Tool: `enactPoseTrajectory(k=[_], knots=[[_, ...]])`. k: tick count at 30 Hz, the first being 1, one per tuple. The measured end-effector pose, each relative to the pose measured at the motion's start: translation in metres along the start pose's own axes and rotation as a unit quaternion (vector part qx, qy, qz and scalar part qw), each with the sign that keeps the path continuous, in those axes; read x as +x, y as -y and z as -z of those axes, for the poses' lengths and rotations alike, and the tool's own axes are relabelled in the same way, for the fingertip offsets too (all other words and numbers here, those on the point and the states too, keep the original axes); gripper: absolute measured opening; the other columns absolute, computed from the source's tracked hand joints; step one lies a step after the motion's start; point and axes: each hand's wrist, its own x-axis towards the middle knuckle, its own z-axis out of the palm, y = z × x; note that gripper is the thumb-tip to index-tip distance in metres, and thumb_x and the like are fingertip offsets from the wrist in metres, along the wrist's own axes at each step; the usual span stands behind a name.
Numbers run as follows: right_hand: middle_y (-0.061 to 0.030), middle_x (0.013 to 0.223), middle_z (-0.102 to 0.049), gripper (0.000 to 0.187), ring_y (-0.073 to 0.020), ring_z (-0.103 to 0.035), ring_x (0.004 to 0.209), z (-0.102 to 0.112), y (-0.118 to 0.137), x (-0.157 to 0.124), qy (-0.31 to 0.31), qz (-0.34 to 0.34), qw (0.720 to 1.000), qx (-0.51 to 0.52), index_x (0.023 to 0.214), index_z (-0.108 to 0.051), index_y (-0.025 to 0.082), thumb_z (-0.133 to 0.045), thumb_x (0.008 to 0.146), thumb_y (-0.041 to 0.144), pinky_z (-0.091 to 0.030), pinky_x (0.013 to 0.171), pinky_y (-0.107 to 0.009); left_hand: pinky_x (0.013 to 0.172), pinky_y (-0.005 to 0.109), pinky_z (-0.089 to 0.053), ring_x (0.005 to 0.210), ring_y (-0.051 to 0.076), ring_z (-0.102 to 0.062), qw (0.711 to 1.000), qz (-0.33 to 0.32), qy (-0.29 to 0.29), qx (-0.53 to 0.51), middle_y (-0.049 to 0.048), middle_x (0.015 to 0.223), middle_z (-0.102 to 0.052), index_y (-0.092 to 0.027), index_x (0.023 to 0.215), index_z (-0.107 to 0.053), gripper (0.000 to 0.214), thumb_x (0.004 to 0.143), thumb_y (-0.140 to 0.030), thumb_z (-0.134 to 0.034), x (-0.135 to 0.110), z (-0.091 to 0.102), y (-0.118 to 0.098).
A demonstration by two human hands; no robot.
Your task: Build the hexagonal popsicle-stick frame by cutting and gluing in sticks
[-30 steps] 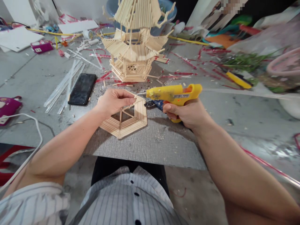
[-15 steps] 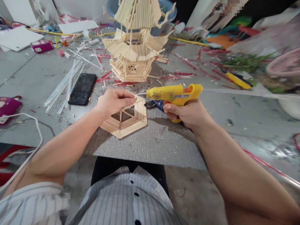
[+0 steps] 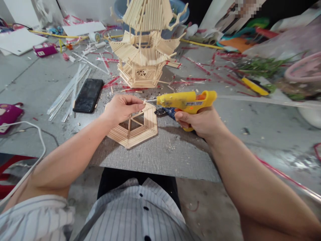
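My right hand (image 3: 198, 120) is wrapped round the handle of a yellow hot glue gun (image 3: 178, 100), whose metal nozzle points left. Between the thumb and fingers of my left hand (image 3: 125, 108) is a short thin wooden stick (image 3: 144, 102), its tip at the nozzle. Below that hand a hexagonal wooden stick frame (image 3: 140, 132) lies flat on the table, its upper left part covered by the hand. A dark blue tool (image 3: 168, 112), partly hidden, is beside the glue gun. Behind stands a tiered pagoda model (image 3: 144, 50) of the same sticks.
Left of the frame lie a black phone (image 3: 88, 95) and clear glue sticks (image 3: 68, 90). A yellow cutter (image 3: 254, 86) and a pink basket (image 3: 304, 68) are to the right. Red plastic scraps surround the pagoda. A white cable (image 3: 41, 140) crosses my left forearm.
The stick in my left fingers has turned slightly and its tip has shifted a little up and left at the nozzle. Both hands stay almost in place.
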Motion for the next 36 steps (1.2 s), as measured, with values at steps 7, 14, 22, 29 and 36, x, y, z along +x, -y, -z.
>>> enactPoseTrajectory(k=[7, 14, 22, 29, 36], knots=[[0.0055, 0.049, -0.047, 0.042, -0.0053, -0.035, 0.034, 0.001, -0.001, 0.000, 0.002, -0.013, 1.000, -0.001, 0.064, -0.055, 0.022, -0.085, 0.046, 0.046, -0.022, 0.030, -0.020, 0.050, 0.018, -0.035, 0.050, 0.003, -0.046, 1.000, 0.011, -0.006, -0.004, -0.0020, 0.060, -0.062, -0.014, 0.078, -0.073, 0.016, 0.067, -0.026, -0.073, -0.001, -0.001, -0.002], [0.0052, 0.047, -0.046, 0.039, -0.0062, -0.035, 0.034, -0.001, -0.002, 0.001, -0.008, 0.009, 1.000, 0.004, 0.061, -0.055, 0.023, -0.085, 0.046, 0.044, -0.023, 0.030, -0.021, 0.049, 0.018, -0.034, 0.048, 0.003, -0.044, 1.000, 0.008, -0.003, -0.018, -0.0032, 0.056, -0.059, -0.014, 0.075, -0.072, 0.013, 0.068, -0.024, -0.072, -0.001, -0.002, -0.003], [0.0057, 0.045, -0.046, 0.043, -0.0065, -0.035, 0.034, -0.003, 0.000, 0.000, -0.010, -0.013, 1.000, 0.001, 0.061, -0.056, 0.024, -0.086, 0.041, 0.047, -0.023, 0.029, -0.021, 0.049, 0.018, -0.034, 0.049, 0.003, -0.044, 1.000, 0.014, -0.004, -0.014, -0.0032, 0.057, -0.060, -0.015, 0.075, -0.072, 0.013, 0.068, -0.025, -0.072, 0.000, -0.002, -0.002], [0.0026, 0.049, -0.052, 0.046, -0.0059, -0.040, 0.034, 0.007, -0.002, 0.007, -0.087, 0.054, 0.994, -0.029, 0.060, -0.059, 0.018, -0.084, 0.045, 0.053, -0.030, 0.030, -0.022, 0.060, 0.022, -0.039, 0.056, 0.006, -0.051, 0.998, -0.001, 0.031, 0.062, -0.0012, 0.064, -0.064, -0.015, 0.076, -0.072, 0.016, 0.069, -0.030, -0.070, 0.001, 0.005, 0.000], [0.0038, 0.049, -0.050, 0.017, -0.0068, -0.043, 0.033, 0.041, -0.005, 0.029, -0.308, 0.097, 0.930, -0.177, 0.066, -0.059, 0.013, -0.075, 0.066, 0.017, -0.032, 0.030, -0.020, 0.066, 0.025, -0.038, 0.060, 0.011, -0.055, 0.952, 0.049, 0.152, 0.261, -0.0014, 0.056, -0.064, -0.018, 0.068, -0.074, 0.012, 0.061, -0.028, -0.073, 0.002, 0.018, -0.009]])
